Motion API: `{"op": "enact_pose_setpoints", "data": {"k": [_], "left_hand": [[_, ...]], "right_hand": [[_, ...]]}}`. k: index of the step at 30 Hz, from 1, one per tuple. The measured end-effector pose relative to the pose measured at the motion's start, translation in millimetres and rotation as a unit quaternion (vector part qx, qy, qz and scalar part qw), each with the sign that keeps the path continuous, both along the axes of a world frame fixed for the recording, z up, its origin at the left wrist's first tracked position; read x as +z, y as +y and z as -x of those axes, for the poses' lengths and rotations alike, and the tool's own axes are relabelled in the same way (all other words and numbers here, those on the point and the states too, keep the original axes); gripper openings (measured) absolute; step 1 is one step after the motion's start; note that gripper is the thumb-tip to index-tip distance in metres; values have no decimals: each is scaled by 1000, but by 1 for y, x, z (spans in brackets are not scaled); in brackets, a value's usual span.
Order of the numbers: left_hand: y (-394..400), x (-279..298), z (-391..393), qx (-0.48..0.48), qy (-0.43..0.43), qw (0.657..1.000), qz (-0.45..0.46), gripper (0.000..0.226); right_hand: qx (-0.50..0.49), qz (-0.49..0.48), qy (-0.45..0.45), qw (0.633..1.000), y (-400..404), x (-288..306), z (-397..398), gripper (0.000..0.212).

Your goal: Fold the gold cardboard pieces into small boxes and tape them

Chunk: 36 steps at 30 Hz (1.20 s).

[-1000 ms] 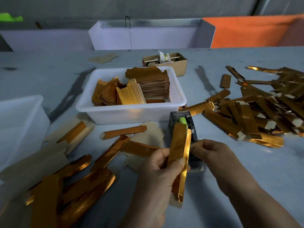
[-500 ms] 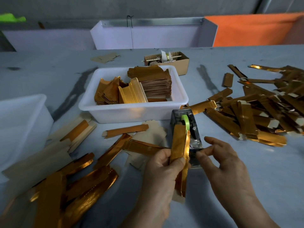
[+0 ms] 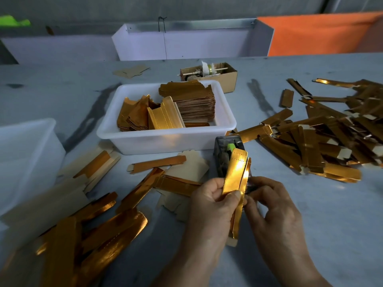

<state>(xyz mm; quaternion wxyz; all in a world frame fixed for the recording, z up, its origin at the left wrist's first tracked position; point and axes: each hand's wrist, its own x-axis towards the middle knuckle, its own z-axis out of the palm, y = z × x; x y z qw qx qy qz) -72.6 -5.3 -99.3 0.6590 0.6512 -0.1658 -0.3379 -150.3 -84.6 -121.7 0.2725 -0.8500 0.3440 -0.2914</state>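
Note:
My left hand (image 3: 215, 201) grips a long folded gold cardboard box (image 3: 235, 177), held upright in front of the dark tape dispenser (image 3: 222, 154) with its green roll. My right hand (image 3: 271, 206) pinches at the box's right edge near the dispenser's blade, fingertips together; a small clear piece of tape seems to sit between them, hard to make out. A white tub (image 3: 165, 139) behind holds stacks of flat gold pieces. A pile of finished gold boxes (image 3: 331, 139) lies to the right.
Loose flat and half-folded gold pieces (image 3: 99, 230) cover the table at lower left. Another white tub (image 3: 27, 154) stands at the left edge. A small brown carton (image 3: 226, 76) with odds and ends sits behind the tub. White and orange bins line the far side.
My right hand has come back from the dispenser to the right edge of the box and closed its fingertips there. The left hand has tilted the box slightly, catching the light.

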Motion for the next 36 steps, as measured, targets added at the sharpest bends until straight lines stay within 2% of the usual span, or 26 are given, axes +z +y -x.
{"op": "enact_pose_setpoints", "data": {"k": [3, 5, 8, 12, 16, 21, 24, 26, 28, 36], "left_hand": [[0, 1, -3, -4, -7, 1000, -12, 17], [1, 2, -6, -15, 5, 1000, -11, 17], [4, 3, -7, -30, 29, 999, -14, 19], [7, 3, -7, -26, 20, 999, -16, 17], [11, 8, -8, -6, -7, 1000, -5, 15], [16, 11, -6, 9, -16, 1000, -6, 13], [18, 13, -3, 9, -22, 1000, -4, 11], [19, 13, -2, 12, -29, 1000, -4, 12], [19, 13, 0, 14, -36, 999, -4, 12], [17, 10, 8, 16, -112, 993, -14, 16]], "right_hand": [[14, -20, 7, 1000, -3, 4, 2, 14], [9, -95, -15, 995, -9, 9, 10, 15], [-1, -240, -58, 969, -17, 23, 28, 11], [78, -362, -64, 927, -15, 55, 38, 12], [152, -348, -47, 924, -14, 74, 33, 15], [187, -282, -34, 940, -10, 77, 20, 18], [176, -237, -33, 955, -7, 73, 17, 21], [161, -211, -16, 964, -7, 68, 15, 37], [135, -226, -14, 965, -7, 65, 13, 48], [93, -220, -8, 971, -7, 55, 11, 48]]}}
